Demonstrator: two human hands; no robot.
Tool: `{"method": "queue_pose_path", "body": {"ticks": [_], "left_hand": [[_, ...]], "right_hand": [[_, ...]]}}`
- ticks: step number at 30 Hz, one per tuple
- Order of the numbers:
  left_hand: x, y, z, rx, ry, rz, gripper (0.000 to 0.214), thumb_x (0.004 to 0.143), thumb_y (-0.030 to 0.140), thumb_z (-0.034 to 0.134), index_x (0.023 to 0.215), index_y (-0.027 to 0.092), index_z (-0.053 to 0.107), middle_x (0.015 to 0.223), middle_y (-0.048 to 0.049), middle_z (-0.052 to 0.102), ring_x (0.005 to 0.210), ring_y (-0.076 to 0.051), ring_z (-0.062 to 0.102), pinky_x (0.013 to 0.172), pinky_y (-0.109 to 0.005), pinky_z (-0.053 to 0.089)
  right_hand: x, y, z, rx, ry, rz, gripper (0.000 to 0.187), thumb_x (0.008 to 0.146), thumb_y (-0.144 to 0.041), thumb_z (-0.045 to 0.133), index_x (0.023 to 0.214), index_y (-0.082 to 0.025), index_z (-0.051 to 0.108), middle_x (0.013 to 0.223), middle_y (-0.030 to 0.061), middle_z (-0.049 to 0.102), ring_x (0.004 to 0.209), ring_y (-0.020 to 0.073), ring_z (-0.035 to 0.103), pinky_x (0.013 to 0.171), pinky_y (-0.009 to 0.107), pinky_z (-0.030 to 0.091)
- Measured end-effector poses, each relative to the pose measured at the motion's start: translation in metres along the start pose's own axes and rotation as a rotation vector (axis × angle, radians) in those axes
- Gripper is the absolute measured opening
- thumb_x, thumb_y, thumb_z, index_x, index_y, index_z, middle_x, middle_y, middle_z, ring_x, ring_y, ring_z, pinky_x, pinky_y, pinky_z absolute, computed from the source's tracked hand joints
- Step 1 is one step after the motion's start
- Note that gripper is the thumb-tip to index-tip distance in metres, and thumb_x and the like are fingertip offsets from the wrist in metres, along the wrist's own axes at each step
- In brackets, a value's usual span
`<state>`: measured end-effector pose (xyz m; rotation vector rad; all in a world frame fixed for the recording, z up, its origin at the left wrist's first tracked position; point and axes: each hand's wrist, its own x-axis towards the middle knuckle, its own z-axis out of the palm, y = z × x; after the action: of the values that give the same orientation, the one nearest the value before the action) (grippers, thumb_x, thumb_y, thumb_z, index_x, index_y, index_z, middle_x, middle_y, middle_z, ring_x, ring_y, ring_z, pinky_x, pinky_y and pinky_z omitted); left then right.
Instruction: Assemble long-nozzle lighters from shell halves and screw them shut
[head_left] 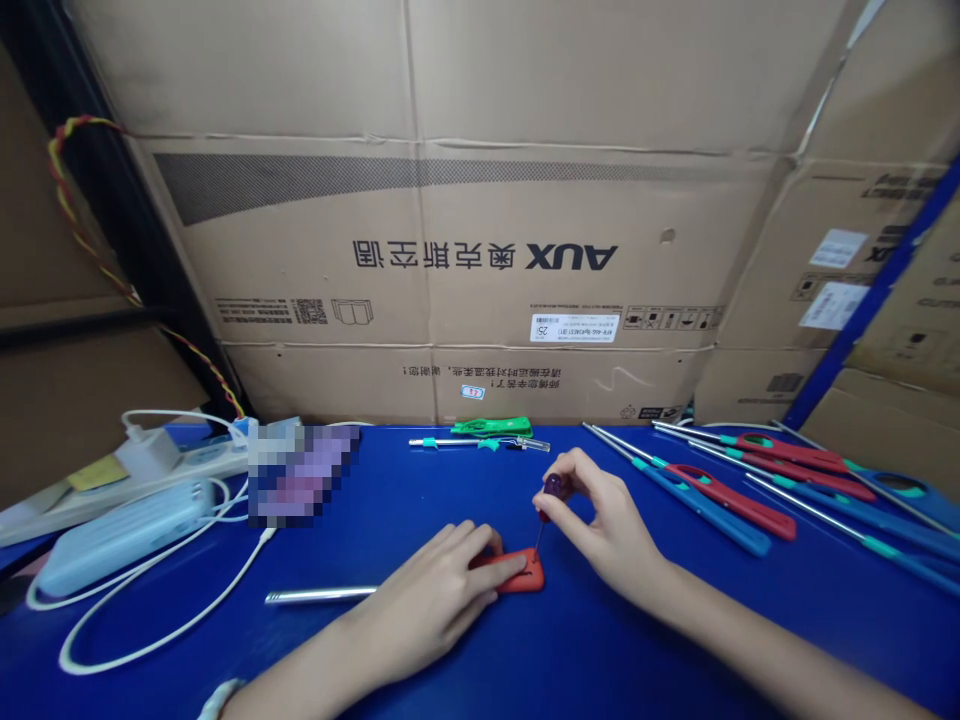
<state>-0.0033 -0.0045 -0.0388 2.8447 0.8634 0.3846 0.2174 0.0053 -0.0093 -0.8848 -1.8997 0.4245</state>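
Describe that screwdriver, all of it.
The screwdriver has a dark purple-red, shiny, plastic-looking handle and a thin dark shaft. It stands steeply above the blue table, its top leaning right. The right hand grips the handle; the shaft reaches down to the red piece's far side. The tip is too small to make out.

I have both forearms reaching in from the bottom of my view, the left forearm (322,660) from the lower left, the right forearm (757,640) from the lower right. My left hand (442,595) is palm down, its index finger (504,574) stretched forward and pressing, the other fingers bent. My right hand (600,510) sits slightly higher, wrist angled inward, thumb (564,515) and fingertips drawn together in a pinch
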Motion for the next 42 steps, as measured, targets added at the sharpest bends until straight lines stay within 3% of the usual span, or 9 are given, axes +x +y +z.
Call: {"method": "queue_pose_path", "body": {"ticks": [7, 15, 20, 25, 30, 34, 36, 38, 42], "left_hand": [[0.003, 0.005, -0.013, 0.043, -0.099, -0.008, 0.070, 0.080, 0.002, 0.047, 0.141, 0.035, 0.035, 0.110, -0.0042, 0.050, 0.098, -0.024, 0.048, 0.089, -0.038, 0.044], [0.001, 0.001, -0.008, 0.017, -0.045, 0.010, 0.056, 0.090, 0.006, 0.045, 0.137, 0.036, 0.040, 0.104, -0.0041, 0.049, 0.091, -0.021, 0.049, 0.081, -0.033, 0.045], [0.001, -0.005, -0.002, 0.022, -0.020, 0.019, 0.056, 0.091, 0.007, 0.047, 0.139, 0.036, 0.039, 0.105, -0.0040, 0.051, 0.093, -0.022, 0.049, 0.085, -0.037, 0.045], [0.001, -0.006, -0.004, 0.036, -0.020, 0.020, 0.052, 0.092, 0.010, 0.047, 0.138, 0.034, 0.041, 0.111, -0.0049, 0.053, 0.100, -0.023, 0.050, 0.093, -0.042, 0.044], [0.000, -0.007, -0.012, 0.017, -0.064, 0.034, 0.071, 0.078, -0.003, 0.045, 0.139, 0.032, 0.039, 0.119, -0.0058, 0.052, 0.105, -0.024, 0.051, 0.094, -0.041, 0.046], [-0.002, -0.014, -0.005, -0.057, -0.007, 0.044, 0.064, 0.090, 0.002, 0.036, 0.146, 0.031, 0.026, 0.135, -0.0068, 0.047, 0.119, -0.023, 0.049, 0.098, -0.039, 0.046], [-0.002, -0.017, -0.001, -0.069, 0.025, 0.032, 0.062, 0.095, 0.007, 0.035, 0.149, 0.029, 0.016, 0.144, -0.0078, 0.039, 0.128, -0.023, 0.042, 0.103, -0.041, 0.042], [-0.002, -0.018, 0.001, -0.069, 0.074, 0.034, 0.062, 0.094, 0.008, 0.036, 0.149, 0.026, 0.012, 0.147, -0.0093, 0.035, 0.132, -0.023, 0.036, 0.107, -0.043, 0.037], [-0.002, -0.023, -0.004, -0.049, 0.221, 0.005, 0.061, 0.088, 0.004, 0.033, 0.145, 0.023, 0.022, 0.141, -0.0091, 0.040, 0.130, -0.024, 0.035, 0.108, -0.046, 0.032]], "right_hand": [[0.000, 0.003, -0.003, -0.002, 0.001, -0.005, 0.008, 0.090, -0.022, 0.056, 0.085, -0.020, 0.050, 0.076, -0.0008, 0.057, 0.067, 0.0129, 0.056, 0.064, 0.024, 0.045], [0.001, -0.005, -0.002, -0.035, -0.054, -0.020, 0.012, 0.089, -0.025, 0.056, 0.081, -0.021, 0.048, 0.072, -0.0014, 0.054, 0.064, 0.0128, 0.053, 0.058, 0.023, 0.044], [0.001, -0.008, -0.001, -0.058, -0.044, -0.004, 0.015, 0.088, -0.026, 0.056, 0.081, -0.022, 0.044, 0.070, -0.0021, 0.054, 0.061, 0.0124, 0.052, 0.055, 0.022, 0.043], [-0.001, -0.003, 0.002, -0.069, 0.021, -0.024, 0.016, 0.088, -0.025, 0.057, 0.079, -0.022, 0.044, 0.070, -0.0022, 0.053, 0.062, 0.0126, 0.053, 0.056, 0.023, 0.043], [-0.003, 0.004, -0.001, -0.055, 0.106, -0.024, 0.008, 0.091, -0.023, 0.052, 0.084, -0.021, 0.048, 0.074, -0.0011, 0.054, 0.064, 0.0132, 0.054, 0.062, 0.026, 0.045], [-0.001, 0.000, -0.006, -0.059, 0.212, -0.018, 0.006, 0.095, -0.020, 0.042, 0.092, -0.021, 0.046, 0.079, 0.0008, 0.052, 0.069, 0.0145, 0.053, 0.065, 0.028, 0.045], [-0.003, -0.004, -0.002, -0.146, 0.109, -0.079, 0.012, 0.094, -0.016, 0.035, 0.091, -0.021, 0.045, 0.082, 0.0027, 0.051, 0.072, 0.0158, 0.051, 0.067, 0.029, 0.045], [-0.008, -0.006, 0.007, -0.280, -0.109, -0.163, 0.018, 0.092, -0.011, 0.030, 0.086, -0.019, 0.045, 0.083, 0.0053, 0.051, 0.074, 0.0179, 0.050, 0.068, 0.031, 0.045], [-0.023, -0.003, 0.031, -0.611, -0.470, -0.249, 0.018, 0.088, -0.009, 0.037, 0.092, -0.015, 0.053, 0.087, 0.0094, 0.057, 0.079, 0.0227, 0.055, 0.070, 0.035, 0.048]]}}
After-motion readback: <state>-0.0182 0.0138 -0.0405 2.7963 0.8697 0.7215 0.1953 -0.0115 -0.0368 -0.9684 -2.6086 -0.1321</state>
